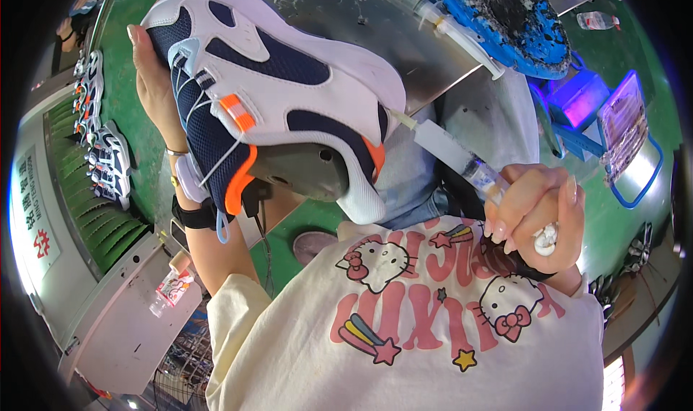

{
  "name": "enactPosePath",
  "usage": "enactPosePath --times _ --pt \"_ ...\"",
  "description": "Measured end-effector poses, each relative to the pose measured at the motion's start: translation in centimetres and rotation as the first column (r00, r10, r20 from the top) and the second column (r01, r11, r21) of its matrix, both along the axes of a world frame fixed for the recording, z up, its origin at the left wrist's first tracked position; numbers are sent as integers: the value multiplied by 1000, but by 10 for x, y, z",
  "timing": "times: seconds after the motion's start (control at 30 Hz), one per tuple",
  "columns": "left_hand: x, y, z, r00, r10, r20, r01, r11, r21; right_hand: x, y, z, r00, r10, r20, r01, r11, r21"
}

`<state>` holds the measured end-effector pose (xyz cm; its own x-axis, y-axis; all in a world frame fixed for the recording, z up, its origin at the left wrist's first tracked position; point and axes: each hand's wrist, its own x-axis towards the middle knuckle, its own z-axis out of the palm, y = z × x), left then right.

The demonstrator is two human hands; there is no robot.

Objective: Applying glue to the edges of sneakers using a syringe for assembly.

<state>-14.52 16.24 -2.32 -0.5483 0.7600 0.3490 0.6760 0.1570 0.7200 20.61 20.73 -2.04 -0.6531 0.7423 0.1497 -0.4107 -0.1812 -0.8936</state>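
My left hand is closed around the toe end of a white and navy sneaker with orange trim and light blue laces. A dark grey shoe last fills the sneaker's opening. My right hand grips a clear syringe with whitish contents. The syringe's thin tip meets the sneaker's heel, close to where the upper joins the white sole; exact contact is hard to make out. A small white lump shows among the right fingers, at the syringe's rear end.
A metal table lies beyond the sneaker. On it are a second syringe and a blue tray caked with black residue. Blue stools and a plastic bottle are at right. Several similar sneakers line the left.
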Motion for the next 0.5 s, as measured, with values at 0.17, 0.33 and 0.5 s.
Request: enactPosePath --times 0.17,0.33,0.5 --pt "23 7 19 929 117 352 -115 993 -26 -2 2 3 998 7 60 -7 1000 2" --pt "34 10 20 602 263 754 -277 954 -112 -5 8 -13 998 -1 -69 16 975 223" --pt "19 -18 3 598 43 800 -142 989 53 -19 11 -27 982 -56 -181 131 891 435"
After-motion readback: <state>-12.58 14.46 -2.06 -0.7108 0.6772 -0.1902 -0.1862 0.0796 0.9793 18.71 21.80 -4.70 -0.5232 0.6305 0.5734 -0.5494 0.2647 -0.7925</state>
